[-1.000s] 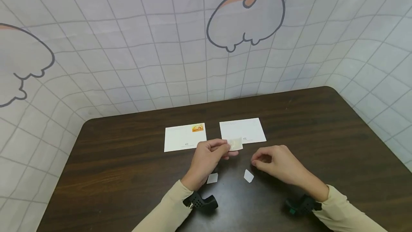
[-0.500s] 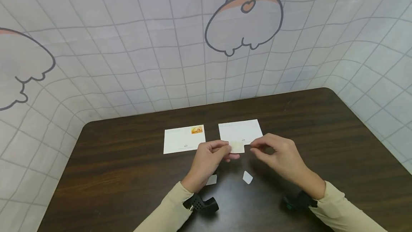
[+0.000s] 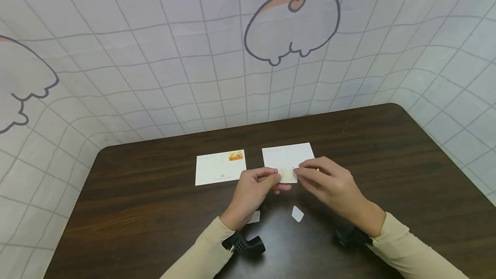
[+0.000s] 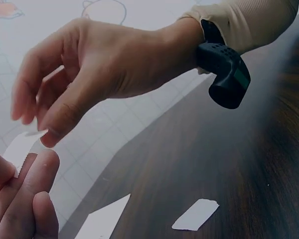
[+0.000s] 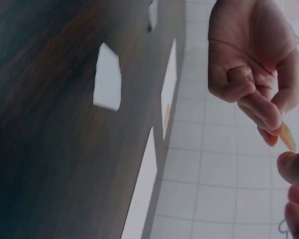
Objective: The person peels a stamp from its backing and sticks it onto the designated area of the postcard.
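Note:
My left hand (image 3: 252, 195) pinches a small postage stamp (image 3: 287, 176) between thumb and fingers, its pale back facing up. In the left wrist view the stamp (image 4: 24, 149) shows a toothed edge and a lifted far end. My right hand (image 3: 339, 184) pinches at the stamp's right end with thumb and fingertips. Orange print shows on the stamp (image 5: 287, 137) in the right wrist view. Both hands are above the table, just in front of a white postcard (image 3: 284, 155), whose lower edge they partly hide.
Left of it lies another postcard (image 3: 217, 169) with an orange stamp (image 3: 235, 156) at its upper right corner. Two white paper scraps lie nearer me, one (image 3: 297, 214) between the forearms, the other (image 3: 255, 217) partly behind the left wrist. The brown table (image 3: 128, 201) meets a grid-patterned cloth.
My right hand has moved left and slightly up, closing the gap to the stamp, and its fingertips now meet the stamp's right end. My left hand keeps its pinch and has shifted slightly right.

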Motion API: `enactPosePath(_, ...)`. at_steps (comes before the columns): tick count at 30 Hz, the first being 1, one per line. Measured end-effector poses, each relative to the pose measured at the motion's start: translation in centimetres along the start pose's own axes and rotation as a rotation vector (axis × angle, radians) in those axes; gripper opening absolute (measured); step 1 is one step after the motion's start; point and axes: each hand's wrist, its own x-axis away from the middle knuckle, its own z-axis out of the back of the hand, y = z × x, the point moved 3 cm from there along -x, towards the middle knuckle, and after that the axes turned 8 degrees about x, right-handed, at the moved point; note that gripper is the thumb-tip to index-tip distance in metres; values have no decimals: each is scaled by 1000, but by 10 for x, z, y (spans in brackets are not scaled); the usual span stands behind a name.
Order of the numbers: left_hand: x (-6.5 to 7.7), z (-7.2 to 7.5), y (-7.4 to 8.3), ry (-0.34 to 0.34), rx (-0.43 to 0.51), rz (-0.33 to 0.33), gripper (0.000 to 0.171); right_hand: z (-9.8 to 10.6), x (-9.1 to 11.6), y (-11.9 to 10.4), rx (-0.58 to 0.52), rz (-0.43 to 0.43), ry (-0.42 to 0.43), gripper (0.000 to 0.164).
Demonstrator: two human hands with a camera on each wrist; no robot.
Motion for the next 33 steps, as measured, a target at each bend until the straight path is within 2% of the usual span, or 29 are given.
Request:
enactPosePath(9,-2,-1,-3,-34,-17,-5,34,5,0,-2,8,192,-30,26)
enactPosePath(14,-3,-1,-4,-24,-50,-39,32,3,2,-2,7,204,-63,25)
enactPosePath(20,-1,-3,-1,-23,-124,-135,29,3,3,0,9,94,-5,28)
enactPosePath(26,1,-3,2,-23,-152,-190,30,6,0,4,-11,-77,30,29)
enactPosePath(31,1,-3,7,25,-310,-363,31,9,-3,8,-101,-218,34,8)
enactPosePath(33,-1,-3,10,46,-349,-425,26,10,-4,8,-130,-272,22,17)
